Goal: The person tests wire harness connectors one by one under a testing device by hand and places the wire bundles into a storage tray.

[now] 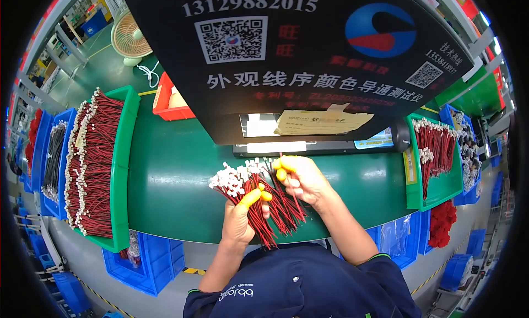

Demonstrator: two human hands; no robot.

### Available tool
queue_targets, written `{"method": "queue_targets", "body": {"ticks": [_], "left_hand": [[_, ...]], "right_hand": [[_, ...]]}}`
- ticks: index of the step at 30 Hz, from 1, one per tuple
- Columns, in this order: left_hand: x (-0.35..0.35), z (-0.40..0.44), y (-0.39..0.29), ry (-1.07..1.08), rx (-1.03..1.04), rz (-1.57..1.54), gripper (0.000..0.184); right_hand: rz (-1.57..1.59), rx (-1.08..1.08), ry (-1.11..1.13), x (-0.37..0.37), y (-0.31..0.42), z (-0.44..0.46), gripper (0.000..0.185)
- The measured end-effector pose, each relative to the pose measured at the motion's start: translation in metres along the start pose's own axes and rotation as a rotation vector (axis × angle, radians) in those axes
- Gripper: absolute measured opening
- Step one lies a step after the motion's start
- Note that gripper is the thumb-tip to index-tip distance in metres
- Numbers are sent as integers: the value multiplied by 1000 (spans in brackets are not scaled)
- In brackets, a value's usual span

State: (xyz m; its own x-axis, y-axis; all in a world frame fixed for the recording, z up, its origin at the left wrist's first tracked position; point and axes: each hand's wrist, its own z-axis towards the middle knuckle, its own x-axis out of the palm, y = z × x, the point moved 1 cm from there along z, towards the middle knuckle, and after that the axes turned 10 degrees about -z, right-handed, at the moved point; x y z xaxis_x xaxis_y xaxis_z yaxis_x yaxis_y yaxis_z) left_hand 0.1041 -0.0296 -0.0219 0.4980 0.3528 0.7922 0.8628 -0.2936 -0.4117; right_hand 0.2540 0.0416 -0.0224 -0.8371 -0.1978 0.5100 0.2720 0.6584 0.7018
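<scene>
My left hand [241, 216], with yellow finger covers on its thumb and finger, is closed around a bundle of red and black wire harnesses [262, 221]. Their white connectors [230, 180] fan out at the far end of the bundle. More harnesses lie on the green table just right of that bundle, partly under my hands. My right hand [303, 180], also wearing yellow finger covers, pinches a single wire harness at the front of the black tester [330, 148]. Its fingers hide the end of that harness.
A large black printed panel [308, 59] rises over the tester. On the left, a green bin [124, 169] holds stacked red harnesses; another green bin [443, 194] with harnesses stands at the right. Blue crates [146, 263] sit below the table edge. An orange bin [165, 100] is behind.
</scene>
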Motion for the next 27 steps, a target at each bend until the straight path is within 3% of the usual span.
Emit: {"method": "queue_targets", "body": {"ticks": [1, 3, 4, 8, 10, 14, 16, 19, 24, 27], "left_hand": [[0, 0, 0, -3, -23, -19, 15], [-1, 1, 1, 9, -35, -30, 16], [-1, 2, 2, 21, -47, -41, 16], [-3, 3, 7, 71, -102, 32, 17], [4, -1, 8, 35, -96, 26, 19], [-1, 2, 8, 6, -20, -21, 18], [-3, 1, 7, 45, -49, 21, 18], [3, -2, 9, 70, -130, 64, 19], [4, 1, 6, -31, 11, 8, 19], [4, 2, 5, -31, 12, -55, 17]], "right_hand": [[0, 1, 0, 7, 4, -5, 21], [-913, -82, -78, 22, 12, -14, 22], [-1010, -274, -59, 20, 6, -12, 23], [-675, -327, -157, 30, -1, -17, 17], [-466, -505, -227, 34, -5, -17, 13], [-489, -592, -296, 32, -8, -17, 12], [-339, -434, -224, 39, 1, -25, 13], [-428, -329, -170, 43, 5, -24, 12], [-452, -506, -313, 32, -4, -21, 12], [-376, -474, -270, 37, -4, -25, 11]]}}
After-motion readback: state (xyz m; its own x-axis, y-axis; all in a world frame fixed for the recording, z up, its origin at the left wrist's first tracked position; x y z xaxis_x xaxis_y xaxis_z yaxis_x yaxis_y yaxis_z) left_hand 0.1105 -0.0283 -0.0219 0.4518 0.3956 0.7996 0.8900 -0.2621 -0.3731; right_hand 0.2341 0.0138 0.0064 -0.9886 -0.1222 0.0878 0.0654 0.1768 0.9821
